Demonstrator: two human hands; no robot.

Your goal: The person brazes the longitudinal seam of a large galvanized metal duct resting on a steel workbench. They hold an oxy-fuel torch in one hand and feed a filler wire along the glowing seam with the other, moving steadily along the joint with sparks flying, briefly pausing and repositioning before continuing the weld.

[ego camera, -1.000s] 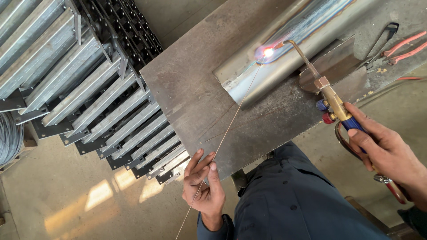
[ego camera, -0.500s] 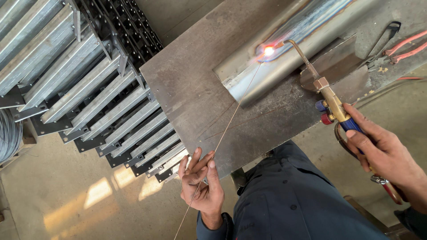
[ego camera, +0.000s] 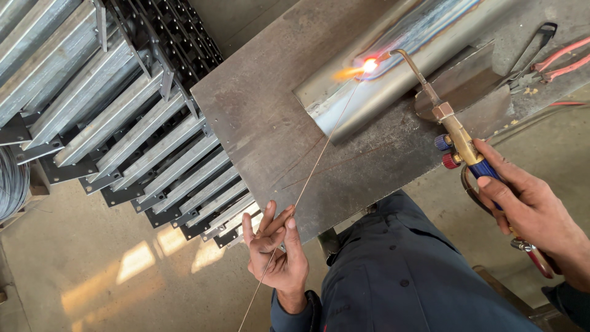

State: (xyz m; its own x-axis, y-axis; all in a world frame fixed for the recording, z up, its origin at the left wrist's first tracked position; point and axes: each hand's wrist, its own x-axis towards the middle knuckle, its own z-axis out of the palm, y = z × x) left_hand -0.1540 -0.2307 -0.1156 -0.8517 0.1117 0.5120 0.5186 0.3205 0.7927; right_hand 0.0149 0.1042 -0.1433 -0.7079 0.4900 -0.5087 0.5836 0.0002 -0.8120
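Left hand [ego camera: 278,255] pinching thin filler rod [ego camera: 319,157] between fingertips, tip far ahead at the flame on steel tube [ego camera: 393,64]; right hand [ego camera: 528,209] clenched round torch [ego camera: 458,138]; likely to overheat, burn through; rod could wander off the joint.

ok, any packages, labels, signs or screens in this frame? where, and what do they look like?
None visible: no package, label, sign or screen.
Only bare metal and tools show: the steel table, the shiny pipe lying on it, the brass torch in the right hand, the thin filler rod in the left hand, and grey metal frames stacked at left.
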